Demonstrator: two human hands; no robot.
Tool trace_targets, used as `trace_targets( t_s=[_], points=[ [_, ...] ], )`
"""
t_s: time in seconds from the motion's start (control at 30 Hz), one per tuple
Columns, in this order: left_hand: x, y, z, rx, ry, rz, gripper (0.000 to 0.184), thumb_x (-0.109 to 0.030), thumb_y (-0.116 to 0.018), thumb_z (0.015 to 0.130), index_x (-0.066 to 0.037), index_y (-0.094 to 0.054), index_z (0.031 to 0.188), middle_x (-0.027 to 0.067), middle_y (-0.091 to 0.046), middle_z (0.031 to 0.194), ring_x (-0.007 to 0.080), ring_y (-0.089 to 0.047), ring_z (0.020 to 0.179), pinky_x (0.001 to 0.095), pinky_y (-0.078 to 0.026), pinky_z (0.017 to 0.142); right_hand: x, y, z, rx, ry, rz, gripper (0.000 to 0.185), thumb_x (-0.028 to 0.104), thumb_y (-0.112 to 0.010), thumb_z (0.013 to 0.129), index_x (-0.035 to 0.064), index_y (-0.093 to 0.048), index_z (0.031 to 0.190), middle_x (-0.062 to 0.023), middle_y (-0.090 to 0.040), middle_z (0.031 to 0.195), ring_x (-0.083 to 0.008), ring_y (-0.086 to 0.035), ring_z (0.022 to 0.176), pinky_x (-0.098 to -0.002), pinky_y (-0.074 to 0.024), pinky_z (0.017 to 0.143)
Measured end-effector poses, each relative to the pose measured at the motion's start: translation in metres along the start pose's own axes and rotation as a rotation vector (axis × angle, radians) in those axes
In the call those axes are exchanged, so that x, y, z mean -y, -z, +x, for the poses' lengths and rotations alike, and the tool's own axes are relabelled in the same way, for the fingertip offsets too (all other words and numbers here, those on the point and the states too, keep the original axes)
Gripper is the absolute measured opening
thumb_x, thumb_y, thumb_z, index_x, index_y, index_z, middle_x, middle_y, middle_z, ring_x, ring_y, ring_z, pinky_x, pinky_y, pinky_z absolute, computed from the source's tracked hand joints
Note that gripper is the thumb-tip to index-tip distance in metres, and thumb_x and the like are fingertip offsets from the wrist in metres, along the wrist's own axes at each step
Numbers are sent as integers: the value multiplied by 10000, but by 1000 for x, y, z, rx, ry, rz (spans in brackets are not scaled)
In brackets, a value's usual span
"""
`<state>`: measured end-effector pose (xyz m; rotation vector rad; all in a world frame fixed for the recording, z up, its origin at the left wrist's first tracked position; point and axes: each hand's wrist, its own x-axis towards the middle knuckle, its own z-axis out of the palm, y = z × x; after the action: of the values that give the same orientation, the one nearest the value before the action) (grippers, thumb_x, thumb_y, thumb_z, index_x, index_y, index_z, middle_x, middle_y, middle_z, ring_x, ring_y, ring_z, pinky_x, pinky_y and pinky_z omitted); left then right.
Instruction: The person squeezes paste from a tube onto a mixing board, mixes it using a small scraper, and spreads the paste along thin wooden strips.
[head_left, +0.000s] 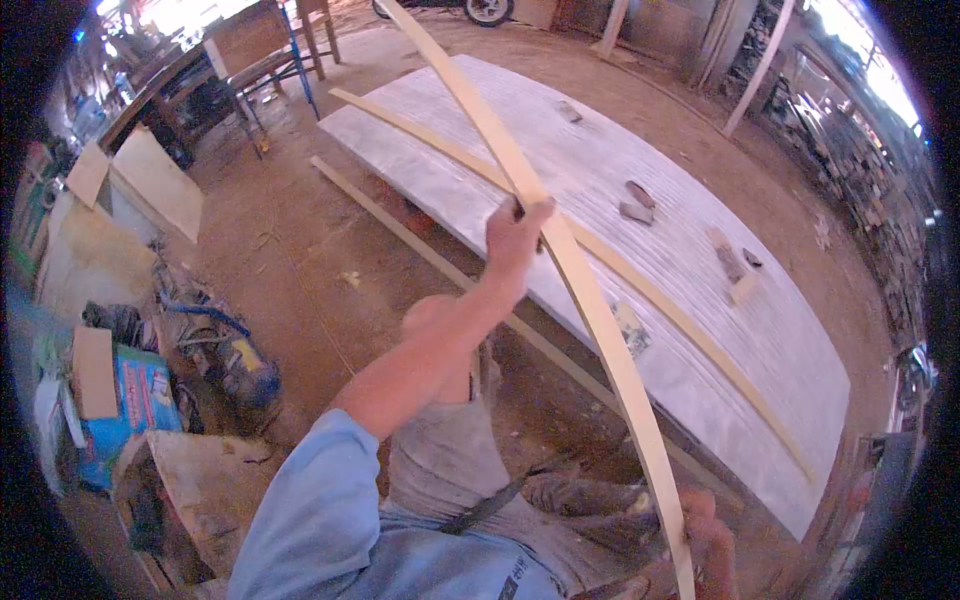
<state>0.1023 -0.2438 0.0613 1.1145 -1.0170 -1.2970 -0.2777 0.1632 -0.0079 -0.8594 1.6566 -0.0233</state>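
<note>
A long, thin wooden strip (590, 290) runs diagonally through the view, held above a large pale ribbed panel (720, 240). My left hand (515, 238) is closed around its middle, thumb on the upper face. Near its lower end, my right hand (708, 530) grips the same strip; its fingers are partly hidden and a little blurred. Beneath it, a second wooden strip (690, 325) lies along the panel and crosses under the held one. Beside my left hand's strip, a worn, patchy flat piece (630, 328) rests on the panel.
Small blocks and scraps (637, 205) lie on the panel, with more (735, 270) farther right. A long wooden bar (400, 232) runs low along the panel's near side. At left stand boards (158, 180), a blue bag (140, 400) and a chair (255, 60). Stacked wood (850, 150) lines the right.
</note>
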Motion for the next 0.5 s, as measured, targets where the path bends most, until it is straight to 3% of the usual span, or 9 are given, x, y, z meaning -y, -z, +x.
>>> trace_targets(
  t_s=[0.07, 0.1, 0.13, 0.2, 0.23, 0.3, 0.33, 0.4, 0.5],
  points=[
    [-5, -2, 10, -59, -48, -358, 268, -267, -688, 874, -15, -634, 947, 41, -603, 813, 121, -552, 732, 301, -457, 663, -17, 1, -1, -72, 60, -35, 393, 165, -632, 887, 4, -575, 1242, -198, -595, 1217, -318, -540, 1158, -420, -395, 1009],
    [1, 5, 25, 3, 8, -485, 304, -278, -660, 908, -23, -604, 1064, 61, -606, 914, 154, -577, 843, 312, -476, 748, -23, 0, -3, -136, 115, -78, 393, 165, -633, 886, 4, -576, 1240, -198, -595, 1214, -319, -539, 1157, -421, -395, 1009],
    [5, 11, 37, 29, 4, -503, 333, -394, -628, 929, -98, -610, 1081, 35, -638, 967, 185, -606, 876, 339, -492, 825, -27, -6, -5, -294, 233, -205, 392, 165, -634, 886, 5, -577, 1239, -198, -595, 1212, -320, -539, 1156, -422, -395, 1008],
    [20, 19, 68, 38, 28, -650, 380, -467, -625, 929, -125, -605, 1093, 33, -611, 933, 201, -589, 871, 362, -498, 827, 4, -32, -21, -770, 449, -494, 353, 153, -636, 874, 7, -597, 1193, -197, -595, 1159, -341, -530, 1126, -436, -399, 980],
    [15, 12, 65, 56, 40, -655, 380, -467, -625, 929, -125, -605, 1093, 33, -611, 933, 201, -589, 871, 362, -498, 827, 9, -42, -21, -783, 432, -489, 353, 153, -636, 874, 7, -597, 1193, -197, -595, 1159, -341, -530, 1126, -436, -399, 980],
    [-7, 5, 55, -324, 198, -775, 423, -541, -595, 937, -119, -582, 952, 27, -546, 762, 174, -573, 721, 324, -484, 649, 17, -55, -15, -930, 304, -677, 278, 113, -621, 856, 18, -617, 1118, -194, -570, 1078, -379, -494, 1078, -451, -388, 928],
    [2, 10, 63, -315, 206, -775, 423, -541, -595, 937, -119, -582, 952, 27, -546, 762, 174, -573, 721, 324, -484, 649, 24, -57, -14, -1032, 452, -726, 229, 114, -577, 867, 26, -623, 1074, -193, -574, 984, -393, -521, 966, -472, -399, 833],
    [25, 21, 78, -107, 200, -824, 513, -647, -515, 931, -142, -505, 839, -5, -446, 618, 156, -481, 542, 303, -400, 512, 14, -59, -1, -1081, 437, -668, 249, 124, -577, 873, 38, -621, 1102, -192, -581, 1009, -389, -530, 981, -466, -410, 845],
    [25, 12, 70, -130, 217, -788, 581, -717, -441, 921, -160, -422, 759, -28, -348, 545, 143, -351, 439, 286, -300, 451, 103, -64, -28, -1108, 410, -363, 311, 155, -576, 892, 73, -617, 1189, -188, -599, 1086, -378, -558, 1025, -450, -441, 881]
  ],
)
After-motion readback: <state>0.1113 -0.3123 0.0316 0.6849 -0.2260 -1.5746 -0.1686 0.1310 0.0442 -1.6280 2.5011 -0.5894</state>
